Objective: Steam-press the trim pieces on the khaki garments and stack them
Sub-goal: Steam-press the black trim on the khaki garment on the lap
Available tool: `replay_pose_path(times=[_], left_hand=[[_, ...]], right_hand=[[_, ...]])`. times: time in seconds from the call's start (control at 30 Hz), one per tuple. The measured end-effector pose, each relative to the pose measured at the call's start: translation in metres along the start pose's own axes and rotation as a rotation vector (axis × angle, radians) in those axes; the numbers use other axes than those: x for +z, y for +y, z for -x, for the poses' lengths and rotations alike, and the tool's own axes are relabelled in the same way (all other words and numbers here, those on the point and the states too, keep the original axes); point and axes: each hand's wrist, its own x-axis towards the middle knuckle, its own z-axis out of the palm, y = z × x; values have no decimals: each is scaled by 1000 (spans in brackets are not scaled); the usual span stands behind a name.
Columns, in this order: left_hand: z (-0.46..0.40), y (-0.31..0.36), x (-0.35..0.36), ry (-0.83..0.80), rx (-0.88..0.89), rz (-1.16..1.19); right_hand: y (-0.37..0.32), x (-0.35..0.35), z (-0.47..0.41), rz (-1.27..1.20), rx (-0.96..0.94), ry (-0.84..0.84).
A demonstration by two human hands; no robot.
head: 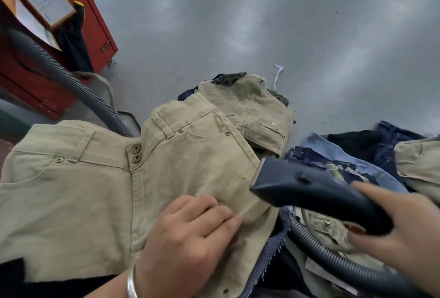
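Both hands are busy over the khaki trousers. Her left hand lies knuckles-up on the cloth just below the two brass buttons, fingers curled and pressing a fold down, I'd guess to keep the fabric taut and flat for the steam. The right hand is wrapped round the handle of the dark steamer head, whose nose sits at the right edge of the trousers, close to the left fingertips. A ribbed grey hose trails from it, below and right of the trousers. Beyond the waistband another khaki piece lies on the grey table, perhaps the pile. Right of the trousers sits a heap of blue denim.
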Motion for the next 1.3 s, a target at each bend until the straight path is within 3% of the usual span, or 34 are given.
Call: replay_pose_path(times=[0.17, 0.5, 0.67, 0.8, 1.07, 1.2, 1.3], left_hand=[[1, 1, 1, 12, 0, 22], [1, 4, 3, -15, -43, 27], [5, 3, 4, 10, -60, 4], [2, -1, 4, 17, -131, -9], [-12, -16, 6, 67, -212, -47], [-5, -14, 4, 19, -246, 20], [-3, -13, 4, -44, -252, 94]], right_hand=[[-21, 28, -8, 35, -12, -64], [-46, 48, -91, -106, -8, 180], [-40, 41, -141, -155, 125, 206], [-9, 16, -109, -370, 83, 230], [12, 4, -6, -171, 36, 87], [-1, 36, -5, -95, 27, -18], [-9, 53, -31, -96, 60, 57]])
